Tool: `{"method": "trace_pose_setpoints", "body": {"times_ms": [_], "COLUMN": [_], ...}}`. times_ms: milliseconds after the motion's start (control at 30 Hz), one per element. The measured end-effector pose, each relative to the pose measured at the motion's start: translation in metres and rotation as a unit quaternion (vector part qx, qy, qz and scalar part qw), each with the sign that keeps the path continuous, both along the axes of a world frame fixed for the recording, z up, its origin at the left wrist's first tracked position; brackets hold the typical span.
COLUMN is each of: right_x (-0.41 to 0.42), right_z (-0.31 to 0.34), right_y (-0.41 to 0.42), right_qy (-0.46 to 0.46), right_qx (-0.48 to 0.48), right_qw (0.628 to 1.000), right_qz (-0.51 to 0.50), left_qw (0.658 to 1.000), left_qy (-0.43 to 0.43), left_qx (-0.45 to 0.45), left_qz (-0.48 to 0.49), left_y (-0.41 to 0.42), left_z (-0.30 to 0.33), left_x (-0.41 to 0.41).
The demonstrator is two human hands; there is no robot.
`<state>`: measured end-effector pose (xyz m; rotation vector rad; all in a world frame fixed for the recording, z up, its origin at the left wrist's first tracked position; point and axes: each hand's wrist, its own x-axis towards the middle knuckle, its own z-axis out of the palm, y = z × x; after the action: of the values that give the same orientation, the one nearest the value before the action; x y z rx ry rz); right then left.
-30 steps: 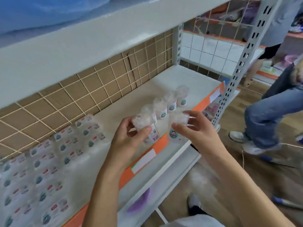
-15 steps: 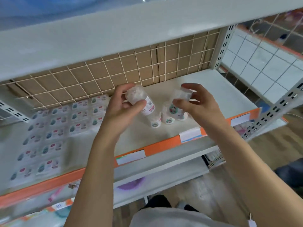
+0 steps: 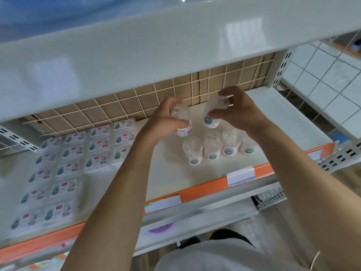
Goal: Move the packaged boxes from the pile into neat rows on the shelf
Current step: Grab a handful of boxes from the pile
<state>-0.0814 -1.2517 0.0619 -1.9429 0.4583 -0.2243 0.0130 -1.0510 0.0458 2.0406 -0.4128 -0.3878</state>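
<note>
My left hand grips a small clear packaged container with a white label, held over the back of the white shelf. My right hand grips a second clear packaged container by its top, tilted, just right of the first. Both are behind a row of several upright clear containers standing on the shelf near its front. Flat packaged boxes lie in rows on the shelf's left part.
An upper shelf board overhangs close above my hands. A wire grid over brown cardboard forms the back wall. An orange front strip with white price labels edges the shelf. A perforated upright stands at the right.
Both hands moved deeper into the shelf with their containers, past the standing row. The view swung left and down, off the aisle and the other person.
</note>
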Motion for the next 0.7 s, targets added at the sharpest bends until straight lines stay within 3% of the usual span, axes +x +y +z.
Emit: {"method": "trace_pose_setpoints", "body": {"times_ms": [333,533,700], "right_x": [0.039,0.039,0.043], "right_z": [-0.012,-0.019,-0.021], "right_y": [-0.003,-0.01,-0.018], "right_qy": [0.114,0.168,0.158], "right_qx": [-0.123,-0.112,-0.068], "right_qw": [0.979,0.967,0.971], "right_qz": [0.115,0.156,0.164], "left_qw": [0.998,0.986,0.983], "left_qy": [0.051,0.16,0.158], "left_qx": [0.011,-0.051,-0.078], "left_qz": [-0.016,-0.009,0.051], "left_y": [-0.003,0.004,0.006], "left_z": [-0.028,-0.029,-0.035], "left_x": [0.003,0.002,0.002]}}
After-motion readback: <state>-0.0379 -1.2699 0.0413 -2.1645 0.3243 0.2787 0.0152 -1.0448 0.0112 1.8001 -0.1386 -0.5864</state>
